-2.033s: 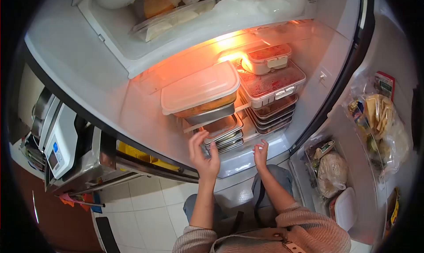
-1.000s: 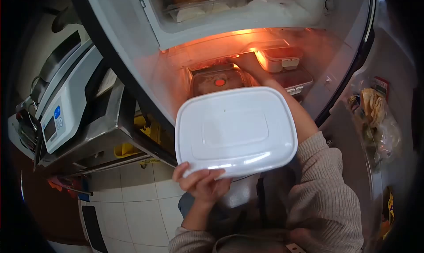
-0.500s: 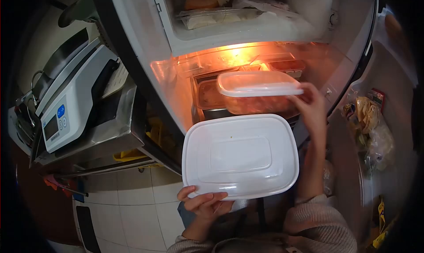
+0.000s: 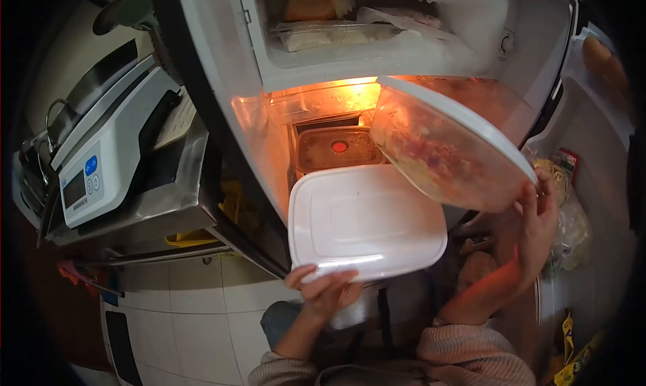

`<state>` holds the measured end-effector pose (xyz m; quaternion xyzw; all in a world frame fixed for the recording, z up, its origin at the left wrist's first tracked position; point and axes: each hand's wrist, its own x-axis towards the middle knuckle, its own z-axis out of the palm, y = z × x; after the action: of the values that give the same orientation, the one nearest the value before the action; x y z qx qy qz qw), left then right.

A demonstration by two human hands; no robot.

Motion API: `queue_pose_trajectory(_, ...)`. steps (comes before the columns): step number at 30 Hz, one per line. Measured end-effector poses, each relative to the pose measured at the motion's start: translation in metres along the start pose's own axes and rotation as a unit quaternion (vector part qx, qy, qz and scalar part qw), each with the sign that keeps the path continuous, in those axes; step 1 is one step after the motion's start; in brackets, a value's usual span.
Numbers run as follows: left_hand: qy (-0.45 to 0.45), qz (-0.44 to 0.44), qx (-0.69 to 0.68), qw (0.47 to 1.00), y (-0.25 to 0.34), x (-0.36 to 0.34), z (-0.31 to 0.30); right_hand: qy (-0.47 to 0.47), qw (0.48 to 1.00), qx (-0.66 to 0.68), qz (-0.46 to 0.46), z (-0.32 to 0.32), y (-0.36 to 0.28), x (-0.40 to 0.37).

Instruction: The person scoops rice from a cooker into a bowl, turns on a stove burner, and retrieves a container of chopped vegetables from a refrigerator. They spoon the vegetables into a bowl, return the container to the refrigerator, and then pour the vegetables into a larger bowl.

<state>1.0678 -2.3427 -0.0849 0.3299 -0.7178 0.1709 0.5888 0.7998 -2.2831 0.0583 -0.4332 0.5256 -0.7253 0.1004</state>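
My left hand (image 4: 326, 288) grips the near edge of a white-lidded food container (image 4: 367, 224), lid facing up, just in front of the open fridge. Its contents are hidden under the lid. At the right, my right hand (image 4: 538, 207) is closed on the end of a clear plastic food container (image 4: 451, 144). That container is tilted on its side with its white lid turned up and right, and chopped, mixed-colour food shows through its wall. Behind the two, inside the fridge, sits a box with a brownish lid and a red round spot (image 4: 338, 147).
Above is a frosted freezer compartment (image 4: 377, 56) with bagged food. The open fridge door (image 4: 592, 117) at the right holds plastic bags (image 4: 572, 228). To the left a white digital scale (image 4: 101, 164) stands on a metal counter (image 4: 168, 204).
My right hand has drawn the clear container out to the right and tilted it, uncovering the box behind. The container in my left hand has shifted slightly upward.
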Motion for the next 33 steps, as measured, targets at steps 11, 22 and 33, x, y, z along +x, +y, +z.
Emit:
queue_pose_trajectory(11,0.058,-0.055,-0.040,0.996,-0.038,0.054,0.103,-0.044,0.998,0.014,-0.046,-0.005,0.008,0.001)
queue_pose_trajectory(22,-0.016,-0.216,-0.165,0.962,-0.019,0.078,0.086,-0.066,0.990,0.088,-0.089,0.009,0.036,-0.002)
queue_pose_trajectory(33,-0.071,-0.629,-0.639,0.437,0.042,-0.047,0.027,-0.453,0.861,0.208,-0.101,0.067,0.052,-0.021)
